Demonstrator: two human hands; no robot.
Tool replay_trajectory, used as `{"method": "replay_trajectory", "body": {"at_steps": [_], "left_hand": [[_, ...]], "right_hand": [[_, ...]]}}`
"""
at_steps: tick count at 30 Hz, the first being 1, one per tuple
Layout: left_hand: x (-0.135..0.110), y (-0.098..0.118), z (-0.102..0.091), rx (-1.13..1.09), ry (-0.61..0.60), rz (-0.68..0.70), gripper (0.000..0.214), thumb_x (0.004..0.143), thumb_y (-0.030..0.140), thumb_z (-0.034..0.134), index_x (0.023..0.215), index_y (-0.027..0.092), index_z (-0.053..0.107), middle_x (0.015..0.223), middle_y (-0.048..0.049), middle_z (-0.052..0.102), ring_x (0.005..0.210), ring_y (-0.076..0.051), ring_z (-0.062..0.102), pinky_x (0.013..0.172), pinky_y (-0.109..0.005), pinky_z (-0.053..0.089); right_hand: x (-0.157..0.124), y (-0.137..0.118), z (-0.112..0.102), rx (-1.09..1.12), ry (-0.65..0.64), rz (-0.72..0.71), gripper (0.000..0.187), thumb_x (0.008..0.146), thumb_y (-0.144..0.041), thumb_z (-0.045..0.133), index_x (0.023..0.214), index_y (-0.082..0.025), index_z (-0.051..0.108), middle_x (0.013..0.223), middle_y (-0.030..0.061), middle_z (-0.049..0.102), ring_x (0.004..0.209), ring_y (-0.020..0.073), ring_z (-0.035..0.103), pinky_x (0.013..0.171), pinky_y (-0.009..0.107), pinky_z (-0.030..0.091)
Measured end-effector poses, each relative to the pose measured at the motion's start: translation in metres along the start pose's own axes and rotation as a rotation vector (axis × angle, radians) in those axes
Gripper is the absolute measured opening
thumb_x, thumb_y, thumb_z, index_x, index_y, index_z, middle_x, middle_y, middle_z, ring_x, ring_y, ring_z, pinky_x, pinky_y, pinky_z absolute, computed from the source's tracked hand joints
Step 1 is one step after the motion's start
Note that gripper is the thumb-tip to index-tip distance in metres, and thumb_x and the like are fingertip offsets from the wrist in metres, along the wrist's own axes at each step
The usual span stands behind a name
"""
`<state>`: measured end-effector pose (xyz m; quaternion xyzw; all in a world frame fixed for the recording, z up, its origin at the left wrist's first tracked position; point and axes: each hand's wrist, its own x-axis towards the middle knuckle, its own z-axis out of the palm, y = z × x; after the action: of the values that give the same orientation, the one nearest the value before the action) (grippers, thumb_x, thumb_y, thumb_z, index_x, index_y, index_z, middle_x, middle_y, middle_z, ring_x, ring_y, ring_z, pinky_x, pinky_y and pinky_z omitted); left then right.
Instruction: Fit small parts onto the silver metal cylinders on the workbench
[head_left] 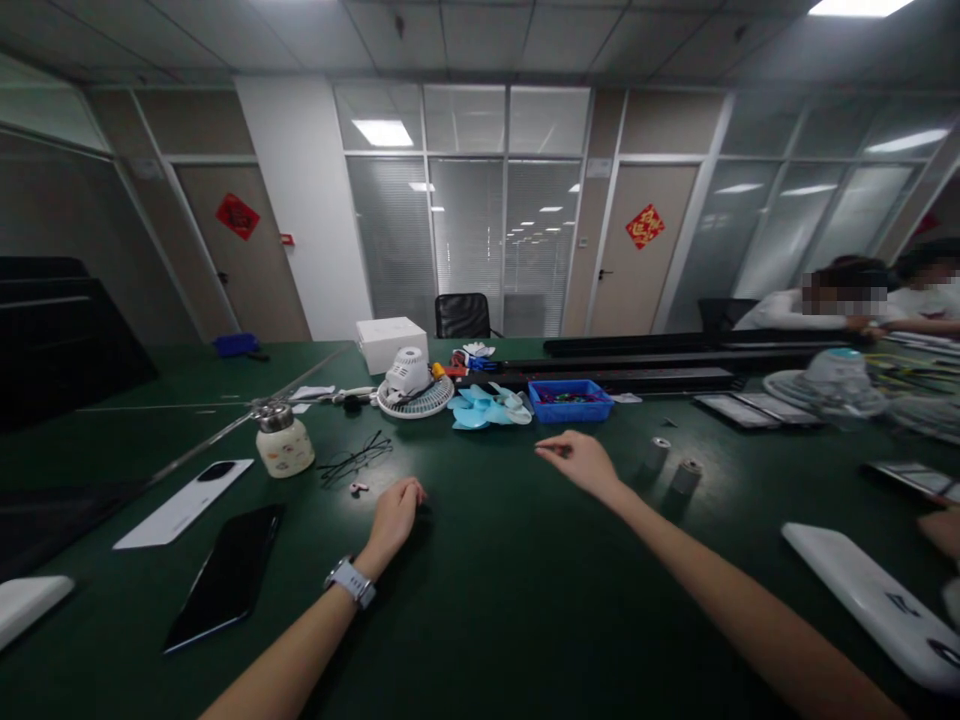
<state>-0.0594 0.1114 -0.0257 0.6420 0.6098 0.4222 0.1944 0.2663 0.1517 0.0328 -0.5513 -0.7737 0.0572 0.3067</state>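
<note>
My left hand (395, 513), with a watch on its wrist, rests knuckles-up on the dark green table (495, 600). Its fingers are curled under; whether they hold anything is hidden. A small pink-and-white piece (358, 487) lies just to its left, next to a pair of black glasses (355, 458). My right hand (579, 462) hovers over the table farther out, fingers drawn together in a pinch on something small and dark that I cannot name. Beyond it stand a blue fan blade (487, 408), a white fan grille with motor (414, 388) and a blue tray of small parts (571, 399).
A black phone (227, 575), a white phone (187, 503) and a small cream bottle (283, 440) lie at the left. Two grey tape rolls (672, 465) stand right of my right hand. A white box (391, 342) sits at the back. Other people work at the far right.
</note>
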Motion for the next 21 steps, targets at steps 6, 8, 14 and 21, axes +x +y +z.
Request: {"method": "replay_trajectory", "body": {"at_steps": [6,8,14,21], "left_hand": [[0.000,0.004,0.000,0.038,-0.018,-0.022,0.027,0.075,0.030,0.030,0.055,0.021,0.047,0.064,-0.0020,0.060,0.067,-0.019,0.055,0.063,-0.028,0.037],[-0.002,0.005,-0.001,0.043,-0.013,-0.026,0.027,0.074,0.030,0.030,0.055,0.021,0.046,0.064,-0.0017,0.059,0.066,-0.018,0.055,0.062,-0.027,0.036],[-0.004,0.007,-0.002,0.054,-0.003,-0.031,0.027,0.073,0.031,0.030,0.055,0.021,0.047,0.063,-0.0019,0.059,0.066,-0.019,0.054,0.062,-0.027,0.036],[-0.004,0.007,-0.003,0.041,-0.002,-0.027,0.027,0.074,0.031,0.030,0.055,0.021,0.047,0.064,-0.0020,0.060,0.066,-0.018,0.054,0.063,-0.027,0.036]], "right_hand": [[-0.012,0.116,-0.092,-0.330,0.255,0.488,0.036,0.080,-0.050,0.052,0.102,-0.029,0.072,0.087,0.0060,0.070,0.072,0.0213,0.061,0.061,0.029,0.039],[-0.016,0.134,-0.097,-0.372,0.176,0.581,0.036,0.079,-0.050,0.054,0.101,-0.028,0.073,0.090,0.0078,0.071,0.074,0.0235,0.063,0.061,0.030,0.040],[-0.021,0.146,-0.084,-0.417,0.129,0.633,0.036,0.081,-0.051,0.051,0.102,-0.031,0.072,0.095,0.0088,0.071,0.082,0.0278,0.064,0.064,0.034,0.043],[-0.020,0.140,-0.089,-0.419,0.164,0.682,0.037,0.081,-0.050,0.050,0.104,-0.030,0.071,0.101,0.0111,0.069,0.090,0.0312,0.063,0.070,0.039,0.046]]}}
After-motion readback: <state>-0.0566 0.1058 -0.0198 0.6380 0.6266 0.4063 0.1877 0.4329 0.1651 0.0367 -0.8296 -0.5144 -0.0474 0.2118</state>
